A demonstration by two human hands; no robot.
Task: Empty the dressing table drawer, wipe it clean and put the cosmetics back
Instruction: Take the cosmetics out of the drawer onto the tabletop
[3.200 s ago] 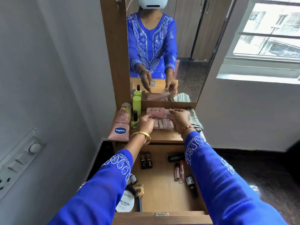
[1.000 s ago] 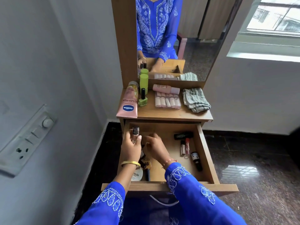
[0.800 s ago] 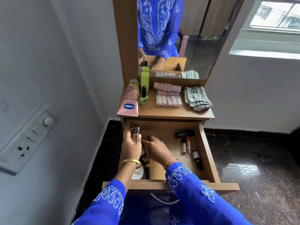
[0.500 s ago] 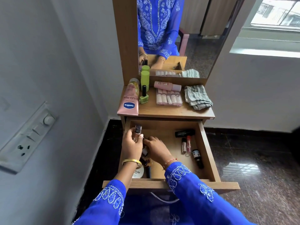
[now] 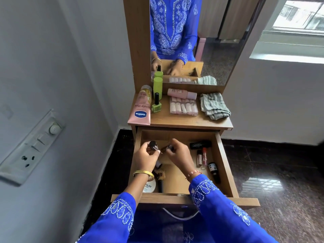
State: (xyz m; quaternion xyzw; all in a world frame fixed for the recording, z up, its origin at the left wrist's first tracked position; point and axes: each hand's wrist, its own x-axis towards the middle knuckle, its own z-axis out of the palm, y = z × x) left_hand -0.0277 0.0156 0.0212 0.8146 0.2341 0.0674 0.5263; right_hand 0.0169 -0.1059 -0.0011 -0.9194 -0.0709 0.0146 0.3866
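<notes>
A small dark-capped bottle is being gripped upright by the left hand over the open drawer of the dressing table, while a second small bottle is being pinched in the curled fingers of the right hand just beside it. Lipsticks and a dark bottle are being left lying along the drawer's right side. A pink Vaseline tube, a green nail polish and a folded cloth are being kept on the tabletop.
</notes>
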